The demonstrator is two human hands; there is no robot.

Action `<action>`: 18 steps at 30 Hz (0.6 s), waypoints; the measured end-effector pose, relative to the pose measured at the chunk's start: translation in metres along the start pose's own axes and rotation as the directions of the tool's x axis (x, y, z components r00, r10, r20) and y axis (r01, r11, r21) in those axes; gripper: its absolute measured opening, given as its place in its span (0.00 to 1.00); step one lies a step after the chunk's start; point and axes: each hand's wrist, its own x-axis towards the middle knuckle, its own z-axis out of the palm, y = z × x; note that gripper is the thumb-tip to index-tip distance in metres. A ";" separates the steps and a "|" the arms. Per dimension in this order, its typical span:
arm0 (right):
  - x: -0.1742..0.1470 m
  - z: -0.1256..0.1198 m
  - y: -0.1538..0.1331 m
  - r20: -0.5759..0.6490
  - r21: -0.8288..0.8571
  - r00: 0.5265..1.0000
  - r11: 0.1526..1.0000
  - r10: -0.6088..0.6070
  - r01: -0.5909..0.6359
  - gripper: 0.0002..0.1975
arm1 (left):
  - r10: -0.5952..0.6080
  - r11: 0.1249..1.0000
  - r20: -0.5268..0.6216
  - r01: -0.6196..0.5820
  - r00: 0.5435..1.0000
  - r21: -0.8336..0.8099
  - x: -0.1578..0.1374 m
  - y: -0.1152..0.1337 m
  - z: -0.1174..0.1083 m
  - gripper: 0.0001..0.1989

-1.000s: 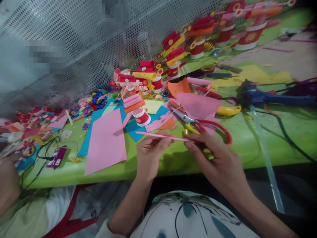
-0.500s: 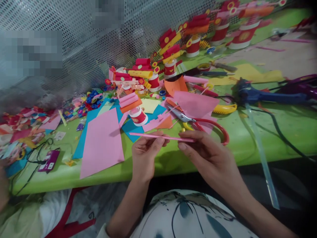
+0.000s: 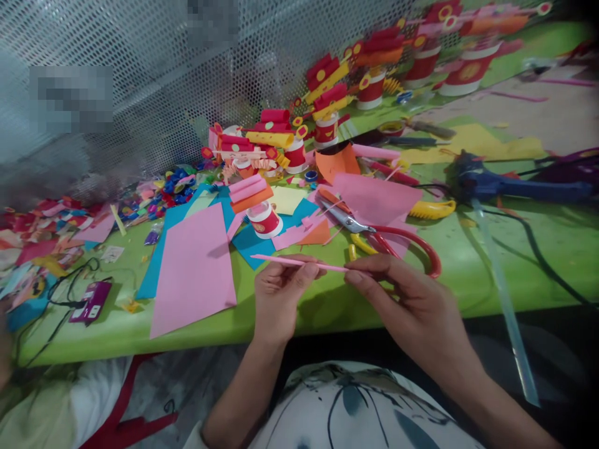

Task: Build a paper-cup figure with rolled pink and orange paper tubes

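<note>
A thin pink paper strip is stretched between my two hands, above the front edge of the green table. My left hand pinches it near its middle, with the pointed left end sticking out past the fingers. At the other end, my right hand grips it between thumb and fingers. Just behind the hands lie red-handled scissors and a small yellow piece. A red and white paper cup topped with pink and orange paper rolls stands beyond my left hand. A pink sheet lies to the left.
A blue glue gun with a clear glue stick hanging past the table edge is at right. Decorated cups line the back against a perforated metal panel. A purple box with cables sits left, near another person's sleeve.
My right hand has slid or shifted slightly along the strip, whose right part now shows thinner between the hands. The whole view has moved a little.
</note>
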 end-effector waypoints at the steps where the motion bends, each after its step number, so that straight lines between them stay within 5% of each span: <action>1: 0.001 0.000 0.000 0.004 -0.031 0.999 0.999 -0.043 0.043 0.06 | 0.000 1.000 0.010 0.000 1.000 0.011 0.000 0.000 0.000 0.07; 5: 0.002 0.000 0.000 0.031 -0.070 0.992 0.990 -0.119 0.121 0.06 | 0.035 0.998 0.065 -0.038 0.997 0.049 0.000 -0.002 0.000 0.08; 18: 0.008 0.001 0.003 0.103 0.033 0.994 0.999 -0.020 0.017 0.04 | 0.060 0.959 0.130 -0.093 0.990 0.267 -0.007 0.009 -0.002 0.14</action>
